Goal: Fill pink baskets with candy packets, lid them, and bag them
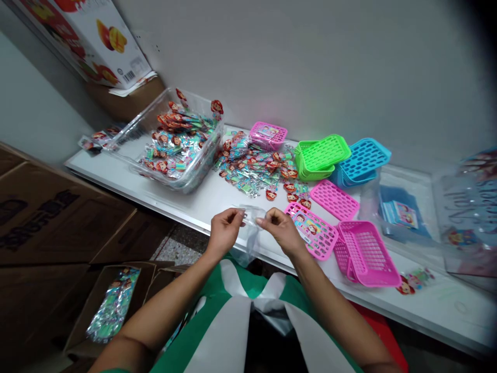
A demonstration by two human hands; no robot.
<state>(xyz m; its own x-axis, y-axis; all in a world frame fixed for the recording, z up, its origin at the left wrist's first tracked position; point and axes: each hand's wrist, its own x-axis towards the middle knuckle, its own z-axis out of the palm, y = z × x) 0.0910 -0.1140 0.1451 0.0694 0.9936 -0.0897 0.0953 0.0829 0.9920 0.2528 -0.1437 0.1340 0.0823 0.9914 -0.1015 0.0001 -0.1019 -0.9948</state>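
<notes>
A clear plastic bag [252,235] hangs at the table's front edge, its top stretched between my two hands. My left hand [225,228] pinches one side of its mouth, and my right hand [282,230] pinches the other side. Just right of my right hand lies a pink perforated lid [324,239] with a cartoon label on it. Beside that lid stands a pink plastic basket [370,254], and a plain pink lid [334,199] lies behind. Beyond my hands is a heap of small cartoon-topped packets [260,168].
A clear bin [198,173] full of such packets stands at the left. Behind are a closed pink basket [267,135], green baskets [316,166] and blue baskets [353,173]. A clear tray [404,181] sits at right. Cardboard boxes [58,223] stand below left.
</notes>
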